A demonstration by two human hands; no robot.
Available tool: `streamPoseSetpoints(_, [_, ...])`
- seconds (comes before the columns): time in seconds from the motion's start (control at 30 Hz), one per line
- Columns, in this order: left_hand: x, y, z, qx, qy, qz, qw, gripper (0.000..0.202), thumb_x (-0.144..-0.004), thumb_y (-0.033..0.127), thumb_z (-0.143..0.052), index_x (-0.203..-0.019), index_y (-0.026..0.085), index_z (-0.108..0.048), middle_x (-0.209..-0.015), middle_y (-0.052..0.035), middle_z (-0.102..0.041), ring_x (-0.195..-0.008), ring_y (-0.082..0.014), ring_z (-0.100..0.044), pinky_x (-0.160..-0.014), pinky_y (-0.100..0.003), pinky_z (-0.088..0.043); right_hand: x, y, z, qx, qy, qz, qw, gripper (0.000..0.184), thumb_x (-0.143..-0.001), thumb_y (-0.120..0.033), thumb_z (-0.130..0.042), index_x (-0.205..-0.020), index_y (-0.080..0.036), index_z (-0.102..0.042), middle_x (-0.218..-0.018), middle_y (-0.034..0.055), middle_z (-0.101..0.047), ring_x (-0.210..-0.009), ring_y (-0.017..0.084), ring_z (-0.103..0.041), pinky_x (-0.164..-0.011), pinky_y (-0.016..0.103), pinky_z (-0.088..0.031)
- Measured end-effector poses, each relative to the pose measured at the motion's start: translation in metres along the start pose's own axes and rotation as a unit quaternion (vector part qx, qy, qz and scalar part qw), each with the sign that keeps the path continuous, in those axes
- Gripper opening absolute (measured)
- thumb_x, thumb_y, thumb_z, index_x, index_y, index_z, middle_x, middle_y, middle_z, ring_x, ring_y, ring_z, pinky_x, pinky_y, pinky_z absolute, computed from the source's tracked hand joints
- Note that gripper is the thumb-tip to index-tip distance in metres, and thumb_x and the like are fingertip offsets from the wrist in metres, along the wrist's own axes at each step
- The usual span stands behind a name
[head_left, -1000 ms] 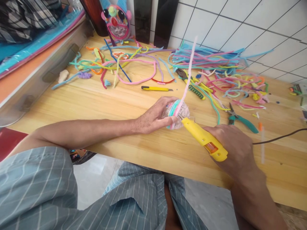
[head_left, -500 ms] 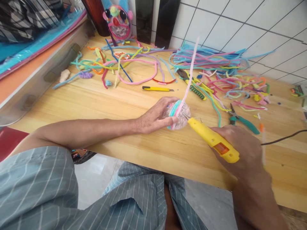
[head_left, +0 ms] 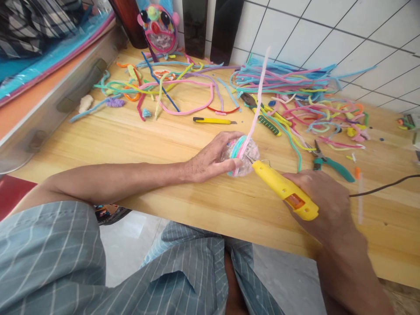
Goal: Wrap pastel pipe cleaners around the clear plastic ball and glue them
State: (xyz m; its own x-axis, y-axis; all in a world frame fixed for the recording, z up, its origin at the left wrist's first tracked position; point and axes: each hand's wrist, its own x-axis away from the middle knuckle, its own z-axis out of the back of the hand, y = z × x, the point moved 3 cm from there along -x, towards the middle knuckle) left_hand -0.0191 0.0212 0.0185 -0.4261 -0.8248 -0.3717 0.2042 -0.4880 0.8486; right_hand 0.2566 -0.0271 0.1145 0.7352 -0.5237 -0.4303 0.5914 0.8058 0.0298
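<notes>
My left hand (head_left: 215,159) is closed around a clear round plastic piece (head_left: 251,151) wrapped with turquoise and pink pipe cleaners. One light pink pipe cleaner (head_left: 260,89) sticks up from it, its far end loose. In my right hand (head_left: 323,203) is a yellow hot glue gun (head_left: 278,181), its metal nozzle at the pink strand on the plastic piece. Whether the nozzle touches the strand I cannot tell. A dark cord (head_left: 383,189) runs off to the right from behind the right hand.
Beyond my hands lie a yellow utility knife (head_left: 213,120), green-handled pliers (head_left: 334,168) and yellow-green pliers (head_left: 267,124). Pipe cleaners (head_left: 285,81) are heaped along the tiled wall. A decorated face figure (head_left: 159,30) stands at the back; a clear bin (head_left: 59,100) borders the left.
The glue gun and my right hand have shifted slightly left, bringing the nozzle closer to the pink strand. My left hand keeps its hold on the plastic piece.
</notes>
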Motion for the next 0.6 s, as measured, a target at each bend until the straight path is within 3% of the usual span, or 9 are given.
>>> streamPoseSetpoints(0.17, [0.0,0.0003,-0.0003,-0.002,0.002,0.001,1.0,0.074,-0.106,0.065,-0.068,-0.164,0.023,-0.051,-0.165,-0.0187,-0.059,-0.156,-0.0361,-0.058,-0.136,-0.057,-0.048,-0.004,-0.0026,0.0003,-0.001,-0.004,-0.001,1.0,0.013,-0.111,-0.021,-0.063,-0.11,-0.019,-0.076,-0.083,0.0076,-0.08,-0.078,0.022,-0.075,-0.073,0.037,-0.047])
streamPoseSetpoints(0.37, [-0.0003,0.0001,-0.001,0.001,0.003,-0.01,1.0,0.074,-0.107,0.063,-0.068,-0.164,0.02,-0.05,-0.165,-0.02,-0.059,-0.156,-0.0364,-0.058,-0.137,-0.056,-0.047,-0.0048,-0.0034,0.0007,0.011,0.027,0.028,0.999,0.013,-0.115,-0.021,-0.058,-0.112,-0.018,-0.07,-0.083,0.0054,-0.078,-0.076,0.019,-0.073,-0.072,0.036,-0.047])
streamPoseSetpoints(0.6, [-0.001,0.0014,-0.0009,0.0,0.001,-0.015,1.0,0.072,-0.107,0.062,-0.068,-0.164,0.02,-0.051,-0.165,-0.0195,-0.059,-0.157,-0.0349,-0.058,-0.137,-0.053,-0.047,-0.0023,-0.0014,-0.0029,-0.003,0.015,0.003,1.0,0.017,-0.115,-0.024,-0.056,-0.113,-0.021,-0.072,-0.084,0.0057,-0.079,-0.077,0.022,-0.074,-0.072,0.039,-0.047])
